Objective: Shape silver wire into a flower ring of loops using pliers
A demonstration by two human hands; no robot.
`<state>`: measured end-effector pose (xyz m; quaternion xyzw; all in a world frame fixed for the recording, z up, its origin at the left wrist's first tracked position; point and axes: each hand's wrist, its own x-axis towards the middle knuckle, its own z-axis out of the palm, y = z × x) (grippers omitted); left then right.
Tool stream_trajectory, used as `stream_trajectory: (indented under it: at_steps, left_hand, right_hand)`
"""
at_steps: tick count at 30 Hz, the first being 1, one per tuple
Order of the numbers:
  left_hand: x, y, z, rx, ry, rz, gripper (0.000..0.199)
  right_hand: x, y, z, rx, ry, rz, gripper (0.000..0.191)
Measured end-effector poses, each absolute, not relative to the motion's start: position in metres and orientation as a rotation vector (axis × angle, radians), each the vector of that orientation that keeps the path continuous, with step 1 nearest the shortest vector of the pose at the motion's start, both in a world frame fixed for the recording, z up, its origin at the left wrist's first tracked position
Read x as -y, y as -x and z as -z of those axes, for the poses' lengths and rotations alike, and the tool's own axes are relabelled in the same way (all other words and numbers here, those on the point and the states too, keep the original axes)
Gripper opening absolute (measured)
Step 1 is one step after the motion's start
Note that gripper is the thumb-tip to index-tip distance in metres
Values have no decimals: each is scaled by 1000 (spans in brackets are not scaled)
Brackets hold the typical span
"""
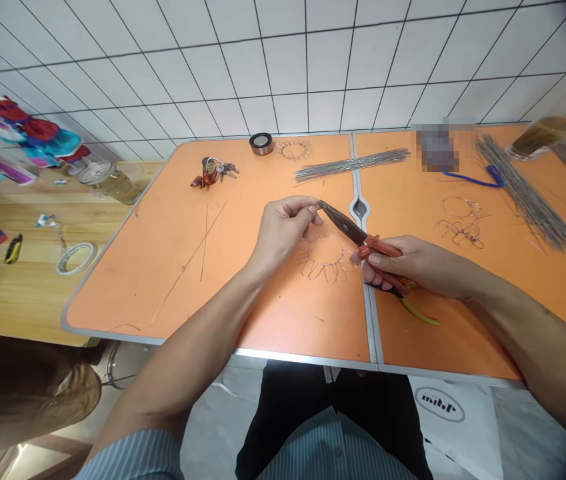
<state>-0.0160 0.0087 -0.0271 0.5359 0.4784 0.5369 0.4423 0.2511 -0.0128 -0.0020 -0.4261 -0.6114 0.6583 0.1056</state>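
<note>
Red-handled pliers (pixel 345 223) are gripped in my right hand (pixel 413 263), their dark jaws pointing up and left. The jaw tips meet the fingertips of my left hand (pixel 283 233), whose thumb and forefinger are pinched; what they hold is too small to make out. Below the tips, a looped, flower-like wire ring (pixel 327 259) lies on the orange table (pixel 263 327). A second tool with a yellow handle (pixel 420 312) lies partly hidden under my right hand.
Wire bundles (pixel 353 165) (pixel 527 193), a tape roll (pixel 261 143) and keys (pixel 215 171) lie toward the back. Bent wires (pixel 463 230) are at right, loose wires (pixel 187 263) at left. A wooden table (pixel 23 293) holds white tape (pixel 77 259) and a jar (pixel 107 181).
</note>
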Motion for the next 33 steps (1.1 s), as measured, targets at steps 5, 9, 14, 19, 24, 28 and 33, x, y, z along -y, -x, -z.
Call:
stream_trajectory:
  at_steps: [5, 9, 14, 19, 24, 28, 33]
  left_hand:
    - [-9, 16, 28, -1248, -1378, -1351, 16]
    - [-7, 15, 27, -1247, -1402, -1369, 15]
    - [-7, 15, 27, -1247, -1395, -1378, 14]
    - [-5, 13, 25, -1269, -1364, -1360, 14]
    - [-3, 12, 23, -1303, -1379, -1345, 14]
    - [-2, 11, 23, -1321, -1371, -1315, 14]
    - [1, 9, 21, -1304, -1296, -1297, 11]
  right_hand:
    - [15, -250, 0, 1798, 1285, -1906, 56]
    - [16, -250, 1, 1763, 1324, -1905, 54]
    - [16, -249, 3, 1771, 1356, -1904, 56]
    - [15, -250, 8, 1868, 1344, -1724, 53]
    - [15, -250, 10, 1985, 1470, -1509, 42]
    - [15, -251, 9, 2083, 1582, -1322, 42]
    - [16, -252, 11, 2163, 1589, -1169, 44]
